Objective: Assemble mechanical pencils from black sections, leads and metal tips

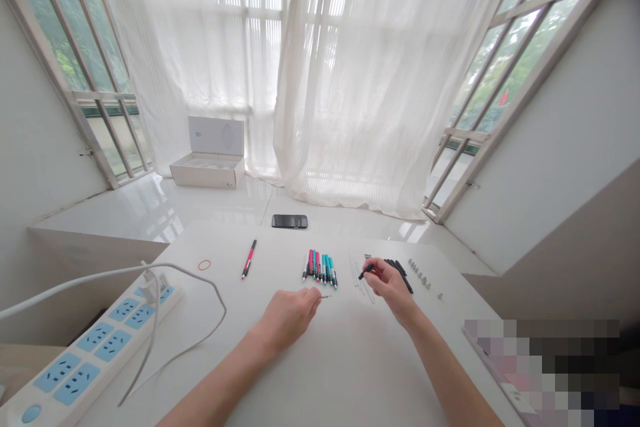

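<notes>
While my left hand (287, 317) pinches a short thin piece (326, 296) at the fingertips, too small to make out, my right hand (389, 285) grips a black pen barrel (367, 271) narrowly, partly hidden by my fingers. On the white counter (350, 373), teal and pink pens (320, 269) lie in a row between my hands. Clear thin tubes (359, 278) sit just beside my right hand, with more black barrels (403, 276) partly behind it. Small grey parts (420, 274) lie further right, too small to identify. A blurred patch (540, 367) hides the lower right.
</notes>
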`<state>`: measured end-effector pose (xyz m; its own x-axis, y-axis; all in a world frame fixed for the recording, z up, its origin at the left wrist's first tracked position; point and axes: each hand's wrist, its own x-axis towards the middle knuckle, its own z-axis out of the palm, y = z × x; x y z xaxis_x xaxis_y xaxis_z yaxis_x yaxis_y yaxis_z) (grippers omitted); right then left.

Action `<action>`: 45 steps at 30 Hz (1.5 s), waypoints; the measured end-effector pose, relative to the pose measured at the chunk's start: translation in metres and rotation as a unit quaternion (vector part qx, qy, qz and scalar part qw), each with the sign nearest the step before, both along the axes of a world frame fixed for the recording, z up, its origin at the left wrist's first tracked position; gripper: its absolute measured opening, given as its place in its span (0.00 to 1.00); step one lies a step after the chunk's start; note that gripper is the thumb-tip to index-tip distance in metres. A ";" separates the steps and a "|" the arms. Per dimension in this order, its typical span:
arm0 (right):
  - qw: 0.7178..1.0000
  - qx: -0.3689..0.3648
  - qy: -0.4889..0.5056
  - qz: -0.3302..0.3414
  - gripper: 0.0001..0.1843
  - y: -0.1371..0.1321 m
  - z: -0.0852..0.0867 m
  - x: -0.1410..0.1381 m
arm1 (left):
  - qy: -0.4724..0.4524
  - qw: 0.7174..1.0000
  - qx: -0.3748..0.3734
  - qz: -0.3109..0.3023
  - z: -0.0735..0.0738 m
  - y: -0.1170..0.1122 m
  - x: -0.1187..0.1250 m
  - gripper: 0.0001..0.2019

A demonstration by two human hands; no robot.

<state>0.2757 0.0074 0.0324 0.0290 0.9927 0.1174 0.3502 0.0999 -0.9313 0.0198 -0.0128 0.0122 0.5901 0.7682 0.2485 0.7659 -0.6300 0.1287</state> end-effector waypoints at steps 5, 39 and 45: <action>0.994 -0.015 0.051 0.099 0.12 -0.013 0.002 -0.037 | -0.023 1.000 -0.009 0.010 0.003 0.001 -0.002 0.10; 0.975 0.023 -0.149 0.163 0.12 -0.022 -0.009 -0.056 | -0.014 0.991 -0.129 -0.025 0.005 -0.003 -0.001 0.09; 0.979 0.019 -0.130 0.153 0.11 -0.022 -0.010 -0.051 | -0.036 0.993 -0.113 -0.019 0.005 -0.001 -0.003 0.09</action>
